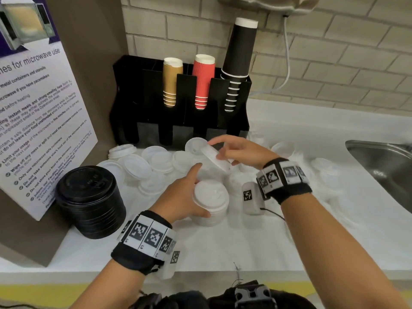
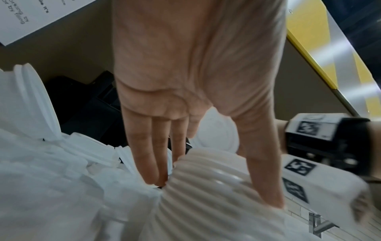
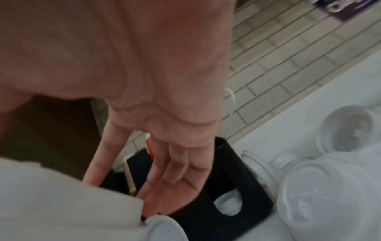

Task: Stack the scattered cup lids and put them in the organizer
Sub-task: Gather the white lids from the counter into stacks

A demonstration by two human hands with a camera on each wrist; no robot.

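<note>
Stacking is the step in hand: my left hand (image 1: 182, 197) is wrapped round the side of a white stack (image 1: 210, 202) standing on the desk (image 1: 245, 246), fingers and thumb curled on its ribbed wall, while my right hand (image 1: 239, 150) pinches one lid (image 1: 215, 158), tilted, just beyond the stack. Next, I judge, that lid must be levelled and seated rim-down on top. Loose lids (image 1: 153, 161) lie beyond my left hand; the organizer (image 1: 178, 121) stands behind both hands, cups in its slots. The poster (image 1: 40, 121) left of my left hand reads "for microwave use" — smaller lines include "five minutes".
</note>
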